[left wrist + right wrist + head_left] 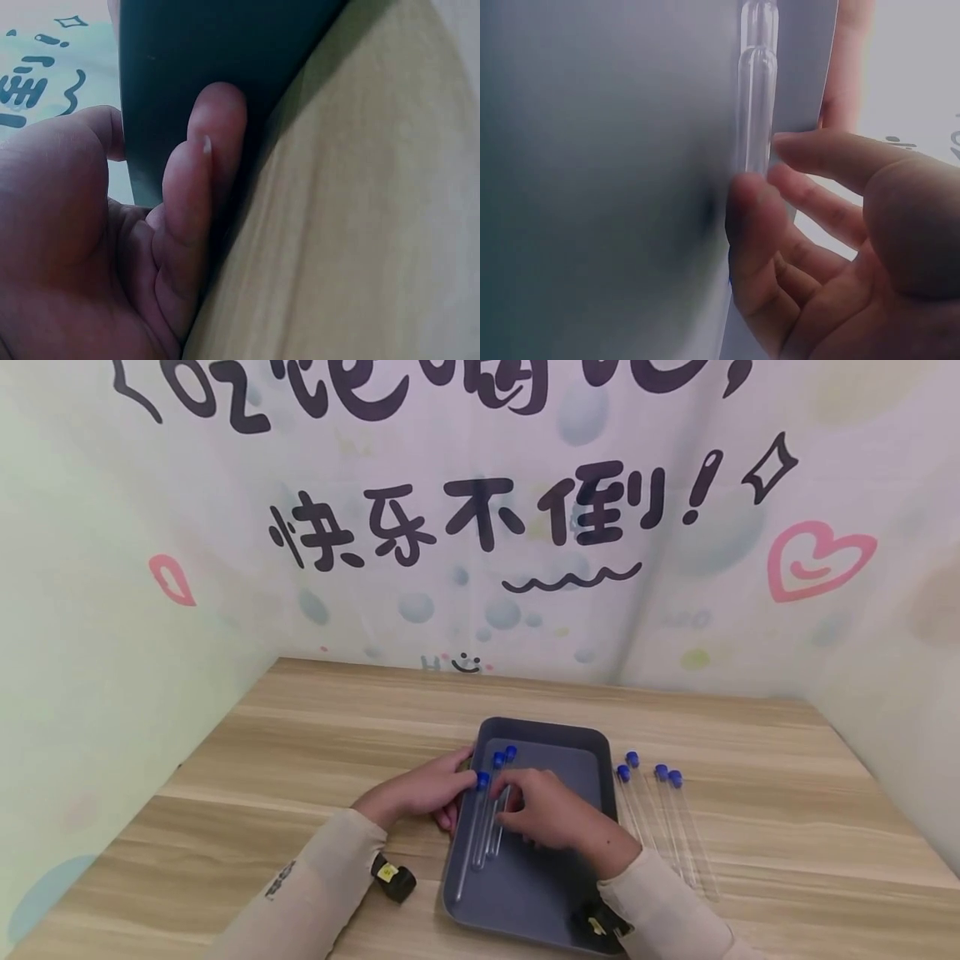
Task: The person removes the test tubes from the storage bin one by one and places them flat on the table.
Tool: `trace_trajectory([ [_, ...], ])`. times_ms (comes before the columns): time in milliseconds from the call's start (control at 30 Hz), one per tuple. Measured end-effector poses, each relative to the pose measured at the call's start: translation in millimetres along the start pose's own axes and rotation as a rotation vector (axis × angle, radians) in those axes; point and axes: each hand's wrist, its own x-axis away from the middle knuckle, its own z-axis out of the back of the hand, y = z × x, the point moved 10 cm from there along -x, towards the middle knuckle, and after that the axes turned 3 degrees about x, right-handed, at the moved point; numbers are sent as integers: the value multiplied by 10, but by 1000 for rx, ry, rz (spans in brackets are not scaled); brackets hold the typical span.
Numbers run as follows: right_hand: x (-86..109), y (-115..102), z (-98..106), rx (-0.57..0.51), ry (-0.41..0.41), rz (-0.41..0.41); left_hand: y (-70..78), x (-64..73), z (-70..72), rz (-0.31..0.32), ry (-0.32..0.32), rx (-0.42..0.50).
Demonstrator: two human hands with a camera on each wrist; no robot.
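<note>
A dark grey rectangular tray lies on the table. Inside it, along the left side, are three clear test tubes with blue caps. My left hand holds the tray's left wall; its thumb is over the rim by the nearest cap, while the fingers press the outside. Over the tubes, my right hand pinches a test tube between thumb and fingers in the right wrist view. That hand partly hides the tubes in the head view.
Several more blue-capped test tubes lie on the wooden table right of the tray. A printed cloth hangs behind the table. Black wrist devices are worn on both sleeves.
</note>
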Motion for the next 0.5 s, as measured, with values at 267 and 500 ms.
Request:
trace_trajectory([
  [267,-10,29,8,13,11,-8,-7,-5,17,13,25,-12],
  [500,-5,40,8,18,4,-9,-14,-13,24,14,28,-16],
])
